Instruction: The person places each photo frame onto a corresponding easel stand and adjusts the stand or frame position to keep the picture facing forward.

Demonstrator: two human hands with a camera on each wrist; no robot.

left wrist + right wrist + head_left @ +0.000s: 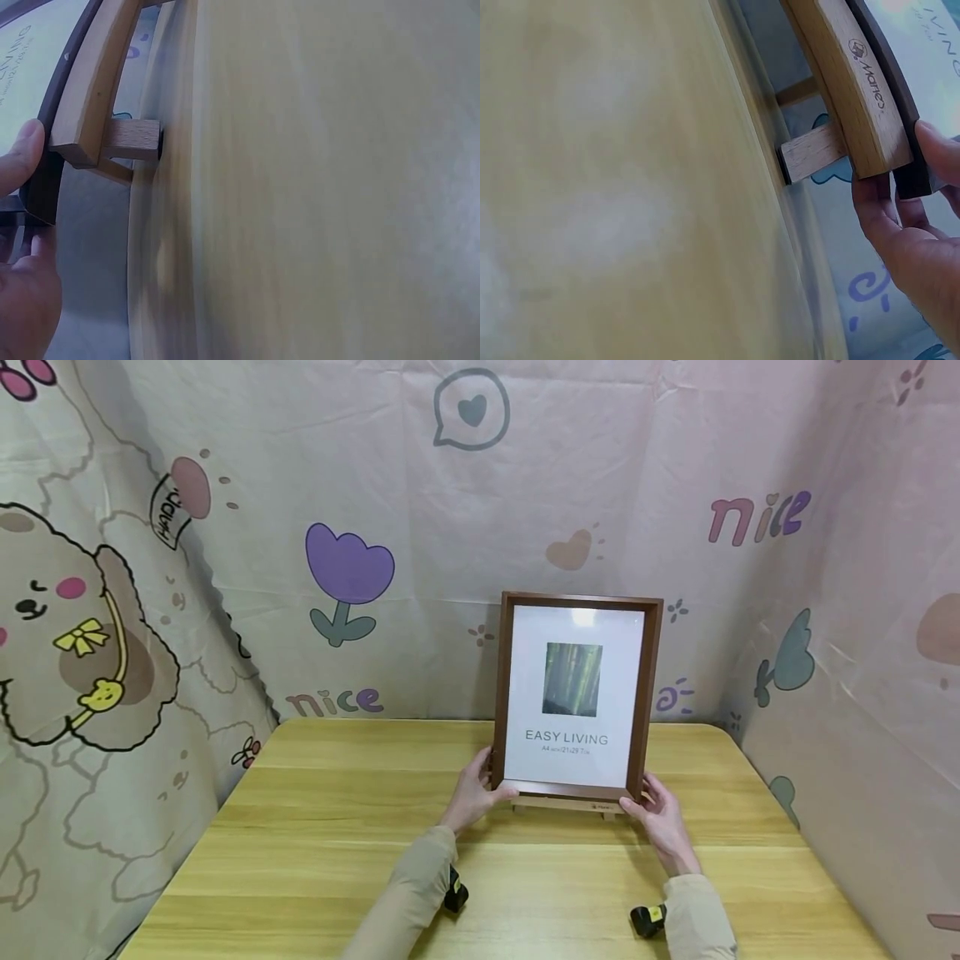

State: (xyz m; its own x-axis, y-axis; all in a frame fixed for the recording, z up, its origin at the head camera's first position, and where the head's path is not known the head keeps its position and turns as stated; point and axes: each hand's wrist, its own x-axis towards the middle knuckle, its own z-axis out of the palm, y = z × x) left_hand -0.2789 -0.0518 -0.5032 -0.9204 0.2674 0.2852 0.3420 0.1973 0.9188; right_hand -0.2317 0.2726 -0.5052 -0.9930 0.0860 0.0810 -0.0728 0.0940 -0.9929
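Observation:
A brown picture frame (506, 693) stands upright on a light wooden tabletop easel (562, 803), leaning back slightly. Its white insert reads "EASY LIVING" round a small green forest picture. My left hand (474, 793) grips the lower left corner, thumb on the front and fingers behind. At the lower right corner my right hand (660, 820) pinches the frame the same way. In the right wrist view the easel's ledge (866, 90) bears a printed brand mark, and fingers of the right hand (915, 247) reach under its end. Most of the easel is hidden behind the frame.
The wood-grain table (337, 827) extends to both sides and in front of the easel. Behind it hangs a pale printed cloth (450, 510) with flowers and lettering, which also covers both sides. Black wrist cameras (454, 892) sit at the sleeves.

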